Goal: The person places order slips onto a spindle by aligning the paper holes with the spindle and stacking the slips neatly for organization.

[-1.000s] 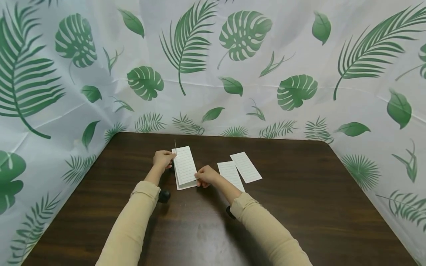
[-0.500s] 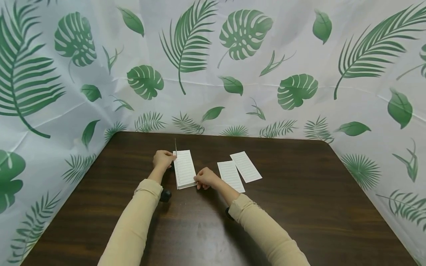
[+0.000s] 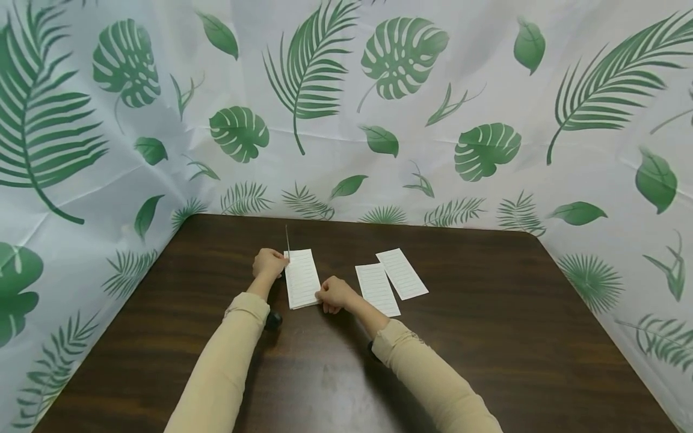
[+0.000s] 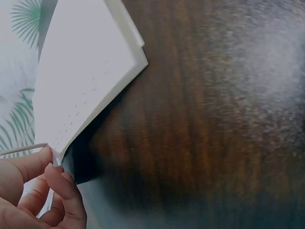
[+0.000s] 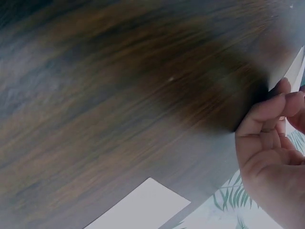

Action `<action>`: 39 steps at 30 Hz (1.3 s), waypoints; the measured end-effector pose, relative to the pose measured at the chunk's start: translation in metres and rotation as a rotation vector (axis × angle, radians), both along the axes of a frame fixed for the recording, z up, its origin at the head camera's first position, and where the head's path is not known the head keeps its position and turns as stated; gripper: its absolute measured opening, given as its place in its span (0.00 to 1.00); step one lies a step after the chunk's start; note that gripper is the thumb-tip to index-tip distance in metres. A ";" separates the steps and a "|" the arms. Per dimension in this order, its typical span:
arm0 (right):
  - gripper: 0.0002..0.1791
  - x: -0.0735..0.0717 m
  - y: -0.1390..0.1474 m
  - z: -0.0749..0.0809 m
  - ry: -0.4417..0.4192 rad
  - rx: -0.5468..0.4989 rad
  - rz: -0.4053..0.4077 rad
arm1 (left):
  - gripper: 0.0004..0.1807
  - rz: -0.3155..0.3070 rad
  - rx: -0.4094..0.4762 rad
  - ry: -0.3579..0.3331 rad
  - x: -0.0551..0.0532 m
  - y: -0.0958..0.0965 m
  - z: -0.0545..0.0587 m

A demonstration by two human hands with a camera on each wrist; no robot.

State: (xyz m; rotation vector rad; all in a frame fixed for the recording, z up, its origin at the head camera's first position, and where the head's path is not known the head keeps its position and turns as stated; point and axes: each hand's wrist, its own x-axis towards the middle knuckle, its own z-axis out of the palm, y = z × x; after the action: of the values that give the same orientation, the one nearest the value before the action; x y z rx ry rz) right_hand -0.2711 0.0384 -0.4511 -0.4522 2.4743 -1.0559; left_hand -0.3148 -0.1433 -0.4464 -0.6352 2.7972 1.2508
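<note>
A small stack of white lined paper sheets (image 3: 303,278) lies left of centre, its edges nearly lined up. My left hand (image 3: 269,263) pinches its upper left corner between thumb and fingertips. From those fingertips sticks out a thin, straight, rod-like strand (image 3: 287,242), also seen in the left wrist view as a pale strand (image 4: 23,150). My right hand (image 3: 335,294) pinches the stack's lower right corner, fingers curled; in the right wrist view only a sliver of the sheets (image 5: 296,71) shows beyond the fingertips.
Two more lined sheets lie right of my right hand: a nearer sheet (image 3: 377,288) and a farther sheet (image 3: 402,273), close side by side. They rest on a dark wooden table (image 3: 487,337). A leaf-patterned curtain (image 3: 346,174) hangs behind the table's far edge.
The upper sheets of the stack have slid down toward me, so their lower edges now lie almost flush with the sheets beneath. Both hands stay at the same corners.
</note>
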 end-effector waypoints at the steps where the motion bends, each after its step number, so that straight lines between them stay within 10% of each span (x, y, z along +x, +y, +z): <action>1: 0.16 0.000 0.000 -0.001 -0.005 0.004 0.003 | 0.10 -0.003 -0.012 -0.003 0.001 0.001 -0.001; 21: 0.15 -0.002 0.001 -0.001 -0.066 0.046 0.030 | 0.07 -0.041 -0.106 -0.070 0.003 0.004 -0.002; 39: 0.13 -0.003 0.002 -0.001 -0.116 0.014 0.013 | 0.19 -0.154 0.186 -0.141 -0.006 -0.013 -0.010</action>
State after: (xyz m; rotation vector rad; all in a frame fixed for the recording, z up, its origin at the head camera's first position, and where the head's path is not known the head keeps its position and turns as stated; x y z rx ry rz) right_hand -0.2742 0.0408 -0.4520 -0.3906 2.3724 -1.0290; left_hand -0.3205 -0.1561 -0.4561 -0.4673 2.5244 1.3567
